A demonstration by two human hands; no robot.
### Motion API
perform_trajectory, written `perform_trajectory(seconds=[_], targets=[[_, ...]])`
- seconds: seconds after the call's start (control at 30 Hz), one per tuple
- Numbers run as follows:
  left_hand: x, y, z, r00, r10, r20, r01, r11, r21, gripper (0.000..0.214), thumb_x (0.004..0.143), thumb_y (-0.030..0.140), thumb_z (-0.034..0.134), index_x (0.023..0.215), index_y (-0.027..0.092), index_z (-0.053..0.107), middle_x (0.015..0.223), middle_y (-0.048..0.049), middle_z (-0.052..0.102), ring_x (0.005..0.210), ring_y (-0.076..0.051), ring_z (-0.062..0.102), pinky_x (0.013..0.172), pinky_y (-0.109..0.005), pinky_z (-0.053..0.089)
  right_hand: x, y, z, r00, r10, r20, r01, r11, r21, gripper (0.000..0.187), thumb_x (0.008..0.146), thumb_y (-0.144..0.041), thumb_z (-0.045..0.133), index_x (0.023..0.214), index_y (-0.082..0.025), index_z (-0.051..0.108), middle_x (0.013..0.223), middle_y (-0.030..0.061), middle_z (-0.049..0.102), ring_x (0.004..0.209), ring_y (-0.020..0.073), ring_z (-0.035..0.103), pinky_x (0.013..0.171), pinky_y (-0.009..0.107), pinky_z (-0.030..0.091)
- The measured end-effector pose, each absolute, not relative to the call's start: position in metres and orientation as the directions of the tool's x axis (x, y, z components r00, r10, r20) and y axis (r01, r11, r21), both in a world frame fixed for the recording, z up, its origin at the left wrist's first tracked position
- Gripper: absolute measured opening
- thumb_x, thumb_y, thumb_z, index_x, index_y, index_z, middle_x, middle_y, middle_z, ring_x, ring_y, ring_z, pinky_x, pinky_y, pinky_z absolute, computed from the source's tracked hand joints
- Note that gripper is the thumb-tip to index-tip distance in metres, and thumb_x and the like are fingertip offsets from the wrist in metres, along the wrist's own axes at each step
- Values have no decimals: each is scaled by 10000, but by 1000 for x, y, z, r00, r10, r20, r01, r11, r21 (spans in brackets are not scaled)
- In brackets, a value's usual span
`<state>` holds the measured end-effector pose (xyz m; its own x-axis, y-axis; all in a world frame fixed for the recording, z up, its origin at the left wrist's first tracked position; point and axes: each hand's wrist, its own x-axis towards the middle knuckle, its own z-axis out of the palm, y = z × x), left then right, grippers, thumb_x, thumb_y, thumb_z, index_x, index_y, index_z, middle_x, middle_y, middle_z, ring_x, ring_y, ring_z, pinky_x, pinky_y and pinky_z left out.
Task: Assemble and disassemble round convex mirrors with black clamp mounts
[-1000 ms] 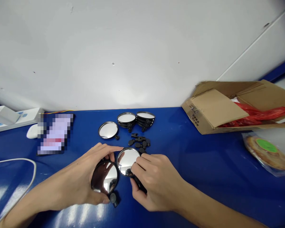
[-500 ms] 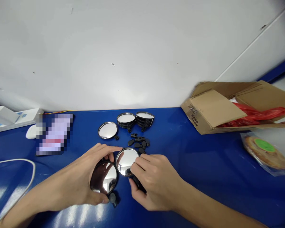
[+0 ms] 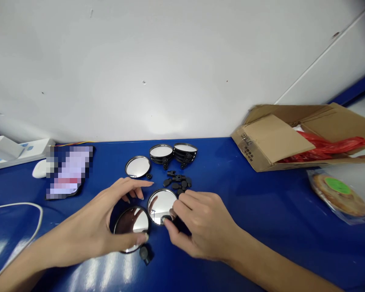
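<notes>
My left hand [image 3: 89,229] is cupped over a round convex mirror [image 3: 130,222] with a black rim, its fingers raised off the top edge and its thumb tip at the lower rim. A black ball knob [image 3: 144,253] sits below that mirror. My right hand [image 3: 203,225] pinches a black mount [image 3: 168,219] on the back edge of a second round mirror [image 3: 160,204], hiding most of the mount. Just beyond lie a lone mirror [image 3: 137,166], two stacks of mirrors [image 3: 173,152], and a pile of small black plastic parts [image 3: 178,182].
The blue table [image 3: 219,259] meets a white wall. To the right are a cardboard box [image 3: 270,142] holding a red plastic bag [image 3: 322,148], and a wrapped round food item [image 3: 337,194]. To the left are a pixelated object [image 3: 69,172], a white mouse [image 3: 41,168], a power strip [image 3: 6,150] and a white cable [image 3: 24,215].
My left fingers have lifted and spread away from the mirror beneath them. That mirror sits slightly further left, and my right hand has shifted slightly up and left.
</notes>
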<state>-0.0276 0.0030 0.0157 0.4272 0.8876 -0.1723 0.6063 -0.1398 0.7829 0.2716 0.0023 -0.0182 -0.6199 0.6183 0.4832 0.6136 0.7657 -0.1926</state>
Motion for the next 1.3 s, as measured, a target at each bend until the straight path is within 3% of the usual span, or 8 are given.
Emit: perform_trajectory(seconds=[0.17, 0.43, 0.53, 0.6, 0.67, 0.83, 1.13, 1.3], targets=[[-21, 15, 8, 177, 981, 80, 710, -184, 680, 317, 1136, 573, 705, 1366, 357, 729, 1177, -40, 685, 1057, -285, 704, 668, -356, 557, 280, 19, -16, -457, 702, 546, 731, 646, -218, 295, 1115, -190, 597, 821, -207, 594, 681, -41, 588, 583, 125, 511, 606, 334, 328], [-29, 27, -12, 195, 946, 259, 805, -305, 509, 458, 1140, 560, 694, 1563, 387, 675, 1660, -114, 571, 1488, -410, 584, 583, -279, 617, 284, 21, -14, -403, 858, 318, 830, 489, -268, 97, 1014, -191, 751, 1006, -219, 658, 651, -84, 602, 524, 123, 544, 562, 278, 271], [-31, 30, -19, 209, 959, 191, 818, -279, 503, 575, 1157, 646, 637, 1693, 447, 584, 1789, -107, 506, 1634, -449, 473, 866, -466, 729, 283, 20, -11, -394, 890, 229, 864, 444, -236, 123, 1031, -221, 779, 1013, -222, 658, 675, -69, 641, 555, 145, 584, 571, 286, 259], [-33, 33, -24, 227, 959, 172, 813, -283, 508, 600, 1170, 663, 605, 1725, 441, 548, 1821, -110, 500, 1688, -458, 436, 1155, -669, 621, 282, 20, -9, -386, 902, 195, 880, 424, -217, 125, 1044, -241, 781, 1006, -223, 663, 684, -56, 659, 575, 160, 607, 579, 291, 258], [-35, 36, -28, 253, 954, 162, 807, -300, 509, 610, 1183, 653, 587, 1749, 436, 515, 1837, -112, 506, 1717, -451, 424, 1309, -761, 443, 281, 21, -8, -374, 911, 175, 891, 405, -206, 118, 1049, -247, 777, 1011, -222, 669, 684, -49, 668, 577, 167, 613, 579, 293, 255], [-38, 45, -36, 285, 944, 166, 791, -329, 516, 616, 1215, 615, 551, 1796, 447, 433, 1834, -93, 539, 1714, -410, 445, 1371, -728, 334, 279, 22, -8, -358, 925, 126, 903, 377, -207, 99, 1072, -282, 756, 1069, -211, 687, 684, -38, 688, 574, 181, 623, 574, 297, 241], [-37, 41, -28, 289, 943, 166, 766, -332, 551, 685, 1184, 555, 654, 1818, 434, 421, 1618, -107, 663, 1493, -402, 601, 1252, -655, 486, 278, 21, -8, -341, 939, 52, 913, 344, -218, 85, 1070, -284, 738, 1026, -224, 698, 726, -18, 727, 605, 184, 639, 594, 308, 205], [-37, 41, -31, 310, 936, 168, 721, -347, 599, 739, 1150, 593, 704, 1817, 422, 434, 1801, -87, 561, 1680, -408, 480, 1359, -650, 421, 279, 22, -7, -340, 939, 56, 917, 344, -200, 95, 1059, -276, 747, 989, -229, 702, 727, -16, 729, 607, 186, 633, 597, 308, 216]])
